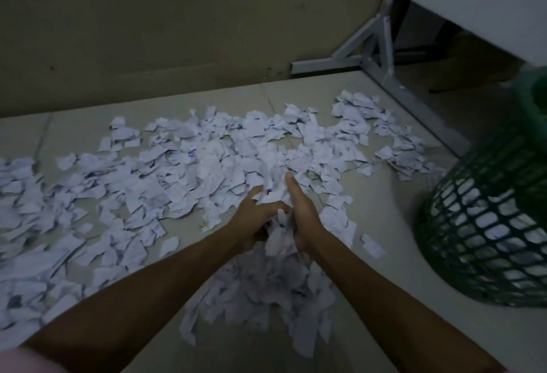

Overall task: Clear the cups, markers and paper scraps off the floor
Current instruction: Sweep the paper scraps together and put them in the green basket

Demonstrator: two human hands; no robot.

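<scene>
Head view, dim light: the left hand [257, 215] and right hand [300, 213] meet at the centre of the frame, palms turned toward each other, pressing a bunch of paper scraps [276, 226] between them. The left hand's fingers curl around the bunch from the left; the right hand's fingers lie straighter along its right side, one fingertip pointing up the frame. Some pieces hang loose below the wrists.

More torn paper [183, 171] is spread over the tiled floor [370, 328], from the left edge across the middle to a smaller cluster at the upper right, and a further heap lies between the forearms at lower centre. A few single pieces lie apart just right of the right hand.

At the right edge stands a green mesh basket [485, 224], tilted in the picture, with pale paper visible through its lattice. Behind it, at the upper right, the grey metal legs of a desk frame [381, 56] rest on the floor against a plain wall [148, 32].
</scene>
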